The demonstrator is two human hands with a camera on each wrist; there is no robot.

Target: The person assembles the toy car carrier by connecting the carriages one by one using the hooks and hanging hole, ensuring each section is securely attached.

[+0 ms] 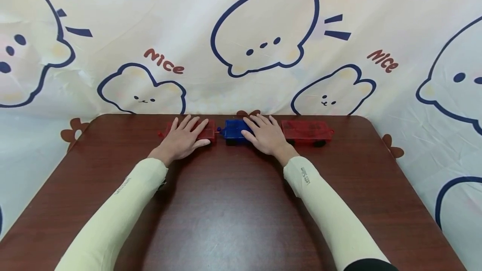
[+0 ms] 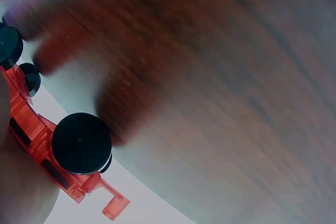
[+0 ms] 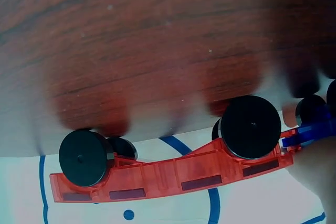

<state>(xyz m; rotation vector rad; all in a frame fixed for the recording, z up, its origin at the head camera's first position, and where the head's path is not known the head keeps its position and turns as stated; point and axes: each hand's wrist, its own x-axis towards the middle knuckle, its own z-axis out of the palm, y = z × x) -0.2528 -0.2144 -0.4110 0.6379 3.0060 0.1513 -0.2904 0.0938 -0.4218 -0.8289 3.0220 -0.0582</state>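
Observation:
Three toy wagons stand in a row along the table's far edge: a translucent red wagon (image 1: 212, 131) at left, a blue wagon (image 1: 232, 132) in the middle and another red wagon (image 1: 306, 132) at right. My left hand (image 1: 183, 137) rests on the left red wagon with fingers spread, hiding much of it. On the right part of the blue wagon lies my right hand (image 1: 266, 137), fingers straight, covering the gap to the right red wagon. In the right wrist view, a blue coupling piece (image 3: 310, 134) meets the red wagon's end. Black wheels (image 2: 81, 142) show under the left wagon.
The brown wooden table (image 1: 222, 204) stretches from the wagons toward me. A white cloth (image 1: 233, 91) with cartoon drawings hangs right behind its far edge and along both sides.

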